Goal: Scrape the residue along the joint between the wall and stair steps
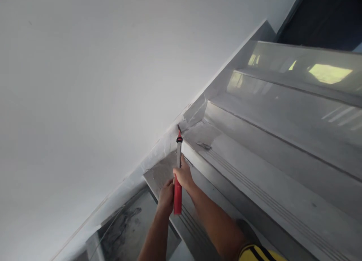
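Observation:
A long tool (177, 195) has a thick red handle, a grey shaft, a black collar and a red neck with a small dark head. I cannot make out its exact kind. My right hand (183, 174) is closed round it where the grey shaft meets the red part. Lower on its left side, my left hand (166, 196) is closed against the handle, its fingertips partly hidden behind it. The dark head points at the corner where the stone skirting (195, 112) meets the step (202, 131) and the white wall (93, 76); whether it touches is unclear.
Polished grey stone stairs (271, 167) rise to the upper right, with grooved lines along their front edges. A small grey object (204, 145) lies on a step. Below left is a dark, stained slab (127, 227). A dark opening (325, 18) shows at the top right.

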Available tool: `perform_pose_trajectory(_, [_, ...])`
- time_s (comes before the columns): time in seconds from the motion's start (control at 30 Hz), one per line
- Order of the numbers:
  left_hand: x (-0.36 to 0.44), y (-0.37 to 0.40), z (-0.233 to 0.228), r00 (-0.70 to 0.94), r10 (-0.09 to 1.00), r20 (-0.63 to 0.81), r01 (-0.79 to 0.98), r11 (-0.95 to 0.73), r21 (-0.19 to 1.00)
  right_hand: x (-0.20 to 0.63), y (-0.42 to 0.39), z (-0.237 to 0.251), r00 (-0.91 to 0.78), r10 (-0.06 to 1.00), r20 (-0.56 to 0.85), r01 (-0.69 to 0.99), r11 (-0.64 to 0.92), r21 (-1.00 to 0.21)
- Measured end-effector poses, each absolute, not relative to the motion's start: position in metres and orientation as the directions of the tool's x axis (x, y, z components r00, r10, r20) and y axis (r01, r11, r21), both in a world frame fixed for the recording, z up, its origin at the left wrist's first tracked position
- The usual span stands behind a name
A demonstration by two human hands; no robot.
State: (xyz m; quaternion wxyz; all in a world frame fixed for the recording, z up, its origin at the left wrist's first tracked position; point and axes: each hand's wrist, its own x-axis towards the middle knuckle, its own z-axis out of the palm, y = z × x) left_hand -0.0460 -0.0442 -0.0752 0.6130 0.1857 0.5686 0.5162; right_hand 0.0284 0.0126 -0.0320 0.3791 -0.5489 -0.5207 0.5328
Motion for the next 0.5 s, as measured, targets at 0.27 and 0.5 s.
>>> perform_pose_trajectory(0.27, [-0.043,-0.048,-0.074,-0.114,0.793,-0.598,-0.561,0.445,0.698,0.051,0.050,-0.024,-0.077,0.983,-0.168,0.214,-0.149,-0.966])
perform_pose_trajectory(0.5, [-0.032,-0.039,-0.083,-0.098,0.829,-0.550,-0.575,0.404,0.711,0.045,0.032,-0.031,-0.137,0.980,-0.142,0.234,-0.108,-0.966])
